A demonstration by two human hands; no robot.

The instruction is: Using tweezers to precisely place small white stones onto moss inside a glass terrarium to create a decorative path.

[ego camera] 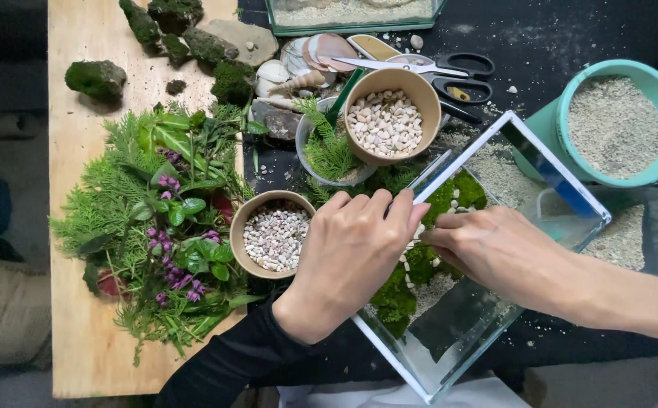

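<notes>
Green moss (419, 261) dotted with white pebbles (409, 264) inside clear glass tank (450, 366). Tan paper cups (268, 198), one full of mixed white-grey gravel (274, 236), the other (412, 83) of cream stones (386, 122). Teal bucket (548, 128) holding pale beige sand (614, 125). Black-handled scissors (450, 75) with a yellow spot. Light wooden board (87, 355) under green ferns (109, 204) and purple flowers (170, 264). Dark green mossy rocks (96, 78). Pink-and-white shells (310, 60). Black sleeve (223, 366) above left hand (348, 257). Black tabletop (571, 30) speckled with sand.
</notes>
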